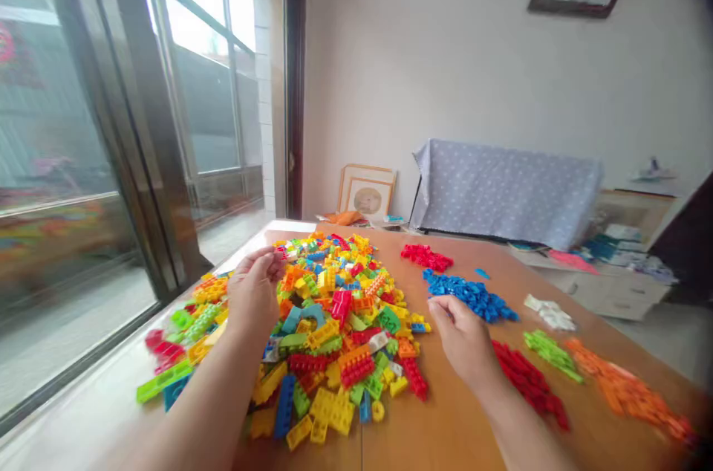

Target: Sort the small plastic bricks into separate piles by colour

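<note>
A big mixed heap of plastic building bricks (334, 337) in yellow, red, green, orange and blue spreads over the left half of the table. My left hand (255, 285) is over the heap's far left side, its fingers bent together near a small red and white piece; whether they grip it cannot be made out. Closed in a pinch, my right hand (465, 341) hovers between the heap and a pile of blue bricks (471, 295). What its fingertips hold, if anything, is too small to see.
Sorted piles lie on the wooden table (401, 434): pinkish-red bricks (426, 258), white bricks (549, 313), light green bricks (551, 354), red bricks (529, 382) and orange bricks (629, 389). A glass window (206, 99) borders the left; a cloth-covered object (506, 189) stands behind.
</note>
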A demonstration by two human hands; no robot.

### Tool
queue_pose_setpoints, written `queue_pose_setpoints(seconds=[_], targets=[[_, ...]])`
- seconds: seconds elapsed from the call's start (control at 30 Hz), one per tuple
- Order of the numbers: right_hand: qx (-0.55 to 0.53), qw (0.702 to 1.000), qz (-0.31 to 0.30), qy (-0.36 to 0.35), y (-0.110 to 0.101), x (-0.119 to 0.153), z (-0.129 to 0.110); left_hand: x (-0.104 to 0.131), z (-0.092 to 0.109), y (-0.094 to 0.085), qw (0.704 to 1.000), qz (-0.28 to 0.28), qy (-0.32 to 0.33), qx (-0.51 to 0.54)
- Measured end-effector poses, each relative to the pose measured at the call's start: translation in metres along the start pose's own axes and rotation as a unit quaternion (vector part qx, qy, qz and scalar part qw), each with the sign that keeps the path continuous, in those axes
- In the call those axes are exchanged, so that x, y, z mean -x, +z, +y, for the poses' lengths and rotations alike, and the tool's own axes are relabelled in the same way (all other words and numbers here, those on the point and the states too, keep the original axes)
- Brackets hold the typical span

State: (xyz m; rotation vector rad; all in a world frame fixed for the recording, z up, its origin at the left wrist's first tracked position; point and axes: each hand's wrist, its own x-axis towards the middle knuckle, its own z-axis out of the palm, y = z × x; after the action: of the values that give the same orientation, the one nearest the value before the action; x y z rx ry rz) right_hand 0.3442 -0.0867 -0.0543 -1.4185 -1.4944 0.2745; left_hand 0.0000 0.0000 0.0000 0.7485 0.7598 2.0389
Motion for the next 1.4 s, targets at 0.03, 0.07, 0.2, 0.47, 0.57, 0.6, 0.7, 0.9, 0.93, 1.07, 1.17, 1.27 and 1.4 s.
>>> queue_pose_setpoints(seconds=[0.03,0.07,0.2,0.47,0.57,0.6,0.7,0.9,0.93,1.07,1.17,1.27,1.4], targets=[[0.002,1.000,0.003,-0.005,0.011,0.000,-0.001,-0.001,0.002,-0.002,1.000,-0.003,0.008,-0.010],[0.007,1.000,0.007,-0.014,0.021,0.001,-0.002,-0.002,0.003,-0.004,1.000,-0.003,0.015,-0.018],[0.067,0.993,0.033,-0.090,0.044,0.006,0.003,-0.009,0.012,-0.014,0.999,0.021,0.028,-0.026],[0.143,0.976,0.061,-0.151,0.040,0.009,0.022,-0.024,0.034,-0.032,0.993,0.095,0.059,-0.043],[0.150,0.973,0.062,-0.163,0.042,0.008,0.025,-0.028,0.035,-0.036,0.991,0.105,0.055,-0.056],[0.152,0.972,0.063,-0.167,0.043,0.007,0.025,-0.028,0.035,-0.038,0.991,0.106,0.051,-0.063],[0.154,0.970,0.075,-0.172,0.044,0.007,0.027,-0.031,0.032,-0.041,0.990,0.109,0.035,-0.088],[0.156,0.971,0.077,-0.165,0.043,0.008,0.028,-0.032,0.029,-0.043,0.985,0.107,0.017,-0.135],[0.155,0.971,0.076,-0.164,0.043,0.008,0.028,-0.032,0.028,-0.043,0.983,0.103,0.020,-0.148],[0.148,0.973,0.071,-0.161,0.045,0.008,0.030,-0.033,0.020,-0.046,0.974,0.070,0.034,-0.215],[0.139,0.976,0.073,-0.154,0.046,0.007,0.032,-0.031,0.016,-0.047,0.956,0.034,0.044,-0.287],[0.126,0.979,0.080,-0.139,0.046,0.006,0.033,-0.028,0.013,-0.047,0.918,-0.010,0.051,-0.393],[0.114,0.982,0.090,-0.117,0.044,0.005,0.036,-0.031,0.007,-0.051,0.828,-0.093,0.065,-0.549]])
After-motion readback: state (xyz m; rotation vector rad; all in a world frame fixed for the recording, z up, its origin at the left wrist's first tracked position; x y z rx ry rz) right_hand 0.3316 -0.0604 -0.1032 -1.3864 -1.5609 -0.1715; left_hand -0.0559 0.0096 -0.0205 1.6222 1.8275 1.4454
